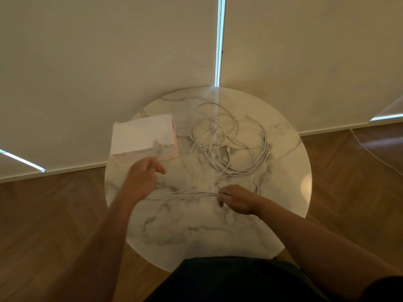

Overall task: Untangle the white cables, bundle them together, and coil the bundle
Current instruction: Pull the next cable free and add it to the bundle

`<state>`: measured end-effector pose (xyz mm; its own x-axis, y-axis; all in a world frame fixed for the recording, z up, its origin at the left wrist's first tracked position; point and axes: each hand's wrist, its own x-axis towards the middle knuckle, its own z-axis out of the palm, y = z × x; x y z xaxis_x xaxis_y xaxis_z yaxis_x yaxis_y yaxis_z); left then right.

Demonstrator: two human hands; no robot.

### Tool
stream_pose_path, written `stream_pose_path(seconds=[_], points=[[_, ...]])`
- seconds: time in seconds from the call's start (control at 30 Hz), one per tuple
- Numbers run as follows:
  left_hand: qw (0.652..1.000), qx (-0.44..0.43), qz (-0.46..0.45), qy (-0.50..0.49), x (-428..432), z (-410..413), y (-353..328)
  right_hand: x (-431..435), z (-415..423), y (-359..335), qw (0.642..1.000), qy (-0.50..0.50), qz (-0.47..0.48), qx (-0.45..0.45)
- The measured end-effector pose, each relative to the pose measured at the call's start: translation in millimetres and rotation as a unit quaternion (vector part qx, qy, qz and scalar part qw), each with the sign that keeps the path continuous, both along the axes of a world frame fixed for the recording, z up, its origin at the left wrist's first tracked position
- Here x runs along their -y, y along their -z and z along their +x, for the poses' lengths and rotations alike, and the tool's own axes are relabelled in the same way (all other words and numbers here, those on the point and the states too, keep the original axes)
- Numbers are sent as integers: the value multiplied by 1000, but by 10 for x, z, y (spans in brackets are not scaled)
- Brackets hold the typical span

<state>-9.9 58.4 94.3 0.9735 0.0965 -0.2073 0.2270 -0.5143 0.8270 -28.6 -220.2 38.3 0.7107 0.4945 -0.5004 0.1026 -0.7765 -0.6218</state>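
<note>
A loose tangle of white cables [229,140] lies on the far right half of the round marble table [196,236]. From it, a straightened bunch of cable strands [185,194] runs left to right across the table's middle. My right hand [236,198] pinches the right end of that bunch with curled fingers. My left hand [144,177] hovers over the left end of the strands, blurred, fingers loosely curled; whether it holds the strands I cannot tell.
A white and pink box [142,138] sits on the table's far left, just beyond my left hand. Wooden floor [54,225] surrounds the table. A pale wall with blinds rises right behind it. A thin cable [370,149] trails over the floor at right.
</note>
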Motion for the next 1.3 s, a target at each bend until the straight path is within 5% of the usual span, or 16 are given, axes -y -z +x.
stream_pose_path(seconds=[0.17, 0.4, 0.63, 0.83, 1.07, 1.17, 1.3], points=[[984, -70, -104, 128, 602, -183, 160, -185, 60, -225, 999, -41, 19, 18], [982, -80, -47, 163, 720, -150, 204, -50, 64, -252, 997, -9, 78, 7], [999, -15, -36, 38, 288, 125, 31, 442, -107, 107, 991, 78, -50, -95], [995, -21, -69, 72, 284, 198, -204, 567, -162, 101, 983, -15, -167, -71], [989, -34, -76, 120, 525, 130, -288, 11, 100, -327, 986, 46, 122, 101], [990, -28, -97, 99, 487, 130, -313, -49, 112, -450, 978, 81, 192, -19], [987, -18, -159, -25, 205, 214, -321, 299, 42, -266, 983, 87, 115, -118]])
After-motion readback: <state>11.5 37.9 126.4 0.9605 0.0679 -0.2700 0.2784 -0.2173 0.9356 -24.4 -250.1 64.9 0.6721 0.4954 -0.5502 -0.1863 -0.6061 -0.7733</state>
